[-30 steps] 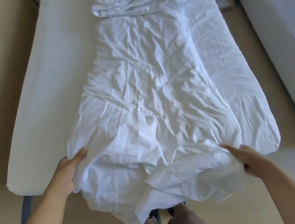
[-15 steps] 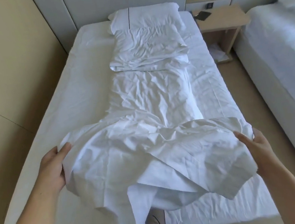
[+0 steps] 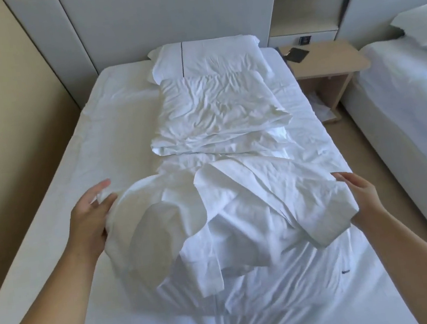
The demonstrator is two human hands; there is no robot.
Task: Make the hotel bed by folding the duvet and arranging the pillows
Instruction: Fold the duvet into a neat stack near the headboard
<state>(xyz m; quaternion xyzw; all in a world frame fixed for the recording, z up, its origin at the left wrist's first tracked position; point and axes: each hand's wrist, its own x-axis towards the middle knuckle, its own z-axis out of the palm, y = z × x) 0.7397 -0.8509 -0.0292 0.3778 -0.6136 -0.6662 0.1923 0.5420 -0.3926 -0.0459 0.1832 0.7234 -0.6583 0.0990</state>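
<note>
Because the duvet (image 3: 242, 212) lies as a narrow strip down the middle of the bed (image 3: 112, 136), its long axis running straight away from the person toward the pillow (image 3: 207, 57) at the headboard, the next move looks like a push directly forward and not sideways. The near end is doubled over into a loose heap that runs crosswise between the two hands, while the far end is already folded back on itself just below the pillow, with a short flat stretch of duvet between the two folds. The hands are well apart, one at each end of the heap and about equally near it. The left hand (image 3: 91, 225) sits a little further up the bed, with its fingers spread and fairly straight against the cloth. The right hand (image 3: 364, 194) lies along the other end with straight fingers, but its thumb is hidden by the cloth, so I cannot tell whether it pinches or only presses. Compared with half a second ago, the heap has been carried further up the mattress, more bare sheet shows at the foot, and the left fingers, then wrapped on the edge, have loosened; a second ago this end hung over the foot of the bed
</note>
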